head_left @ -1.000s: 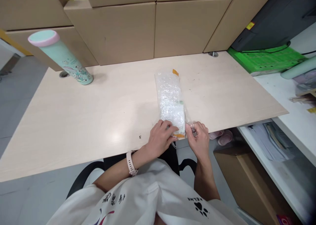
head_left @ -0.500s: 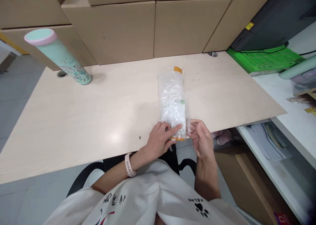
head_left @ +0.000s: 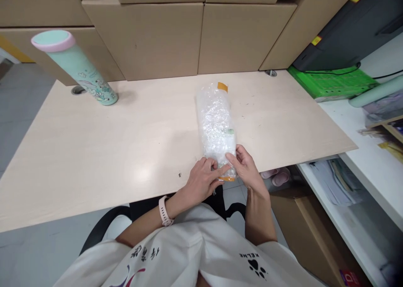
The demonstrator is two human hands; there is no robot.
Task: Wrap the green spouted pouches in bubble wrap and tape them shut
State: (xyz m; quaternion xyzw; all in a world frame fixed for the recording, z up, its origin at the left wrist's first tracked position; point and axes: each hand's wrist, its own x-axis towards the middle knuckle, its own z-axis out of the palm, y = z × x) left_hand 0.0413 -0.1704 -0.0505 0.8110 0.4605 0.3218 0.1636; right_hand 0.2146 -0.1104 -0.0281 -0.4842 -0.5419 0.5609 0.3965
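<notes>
Working the near end of the bubble-wrapped packet [head_left: 215, 114] with both hands. It lies lengthwise on the tabletop [head_left: 141, 131], its near end right at the front edge, orange tape at the near end [head_left: 229, 179] and another orange piece [head_left: 222, 86] at the far corner.

Right hand [head_left: 244, 167]: pinching the near right side, thumb on top; fingers partly hidden. Left hand [head_left: 203, 180]: on the near end, one digit extended across the wrap. Pinching or just pressing, cannot tell; underside hidden.

Doing it well, my read: left hand as anchor, flat and light, since the film probably creases easily. Right thumb close to the corner so the loose film can't slip. Keep the far half supported on the tabletop, and don't lever the packet over the edge.
</notes>
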